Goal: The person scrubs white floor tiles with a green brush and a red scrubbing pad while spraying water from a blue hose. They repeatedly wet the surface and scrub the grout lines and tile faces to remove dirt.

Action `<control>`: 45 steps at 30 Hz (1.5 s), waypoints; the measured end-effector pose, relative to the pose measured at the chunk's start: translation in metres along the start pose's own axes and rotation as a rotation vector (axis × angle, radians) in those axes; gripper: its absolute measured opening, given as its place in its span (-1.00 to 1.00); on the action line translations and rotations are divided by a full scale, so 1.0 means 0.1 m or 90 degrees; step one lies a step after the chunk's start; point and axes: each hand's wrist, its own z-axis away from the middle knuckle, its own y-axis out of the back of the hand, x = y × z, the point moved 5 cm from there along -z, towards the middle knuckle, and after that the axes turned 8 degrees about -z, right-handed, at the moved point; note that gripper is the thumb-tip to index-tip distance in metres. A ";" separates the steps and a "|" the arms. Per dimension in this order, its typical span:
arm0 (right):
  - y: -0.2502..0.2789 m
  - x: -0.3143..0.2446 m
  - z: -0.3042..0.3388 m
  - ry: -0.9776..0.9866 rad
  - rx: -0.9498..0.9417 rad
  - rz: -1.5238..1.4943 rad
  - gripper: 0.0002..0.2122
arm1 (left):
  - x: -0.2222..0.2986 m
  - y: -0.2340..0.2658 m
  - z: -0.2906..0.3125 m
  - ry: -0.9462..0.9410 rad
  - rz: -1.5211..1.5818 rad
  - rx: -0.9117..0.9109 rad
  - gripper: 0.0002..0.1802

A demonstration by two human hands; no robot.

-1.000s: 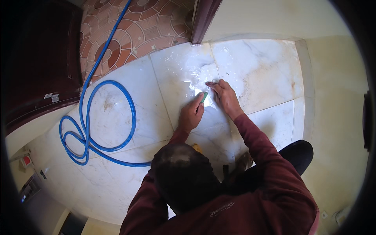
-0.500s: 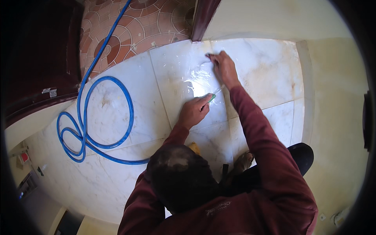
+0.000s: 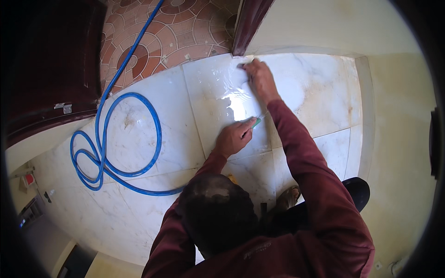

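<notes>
My left hand (image 3: 233, 138) is closed around a small green-tipped tool (image 3: 257, 122), held just above the wet white marble floor (image 3: 213, 88). A thin clear streak, perhaps water, runs from its tip toward my right forearm. Farther out, close to the base of the dark red door frame, my right hand (image 3: 262, 81) is bent down at the floor. Its fingers pinch a small dark thing (image 3: 241, 66), blurred and too small to name. Water shines on the tiles between the two hands.
A blue hose (image 3: 157, 125) lies in loops on the left and runs out over the patterned reddish paving (image 3: 185, 34). The door frame (image 3: 248, 28) and pale wall (image 3: 324, 28) bound the far side; a dark door (image 3: 51, 60) stands left. Something yellow (image 3: 232, 179) lies near my left forearm.
My right hand has shifted slightly left along the floor with the dark thing. The left hand keeps its hold on the green-tipped tool. The whole view has shifted slightly.
</notes>
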 end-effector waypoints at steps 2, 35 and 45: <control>-0.14 -0.18 0.15 0.037 -0.096 0.014 -0.73 | -0.05 0.03 0.02 -0.023 -0.023 0.019 -0.52; 0.01 0.17 -0.28 -0.004 -0.030 0.140 -0.87 | 0.06 -0.02 0.00 0.008 0.009 0.024 -0.49; 0.03 0.02 -0.23 -0.020 0.005 0.165 -0.90 | 0.07 0.01 -0.03 0.007 0.009 0.029 -0.50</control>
